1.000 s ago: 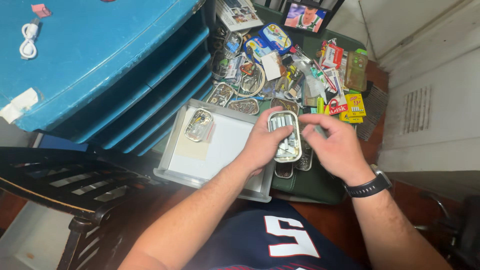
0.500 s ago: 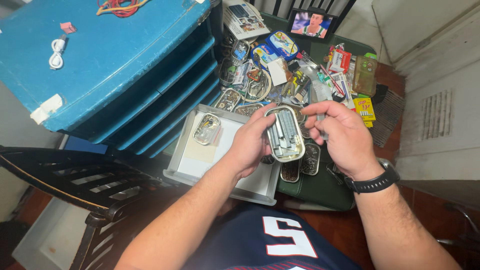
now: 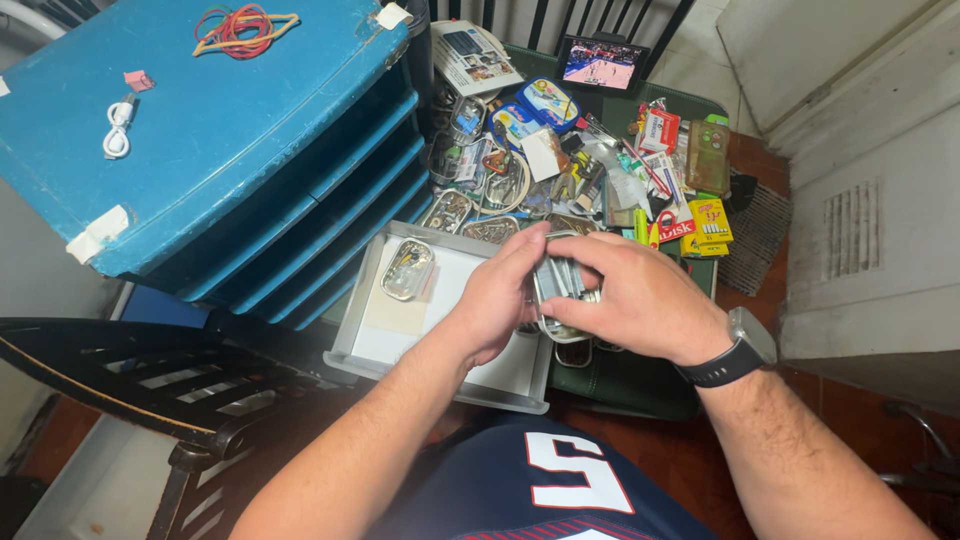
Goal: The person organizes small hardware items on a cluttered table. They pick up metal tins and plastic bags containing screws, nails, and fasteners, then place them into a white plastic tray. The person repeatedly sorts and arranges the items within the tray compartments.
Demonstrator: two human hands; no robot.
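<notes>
Blue plastic drawer cabinet [image 3: 200, 140] at left. Grey shallow drawer tray [image 3: 440, 300] holds small oval metal tin [image 3: 405, 268] of mixed hardware. My left hand [image 3: 495, 295] grips open oval metal tin [image 3: 560, 290] of grey metal strips above tray's right edge; long axis runs near-to-far. My right hand [image 3: 640, 295] covers tin, fingers curled; pinching anything, cannot tell.

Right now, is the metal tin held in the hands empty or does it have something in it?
Not empty: the tin shows grey metal strips inside, between the left hand and right hand.
</notes>
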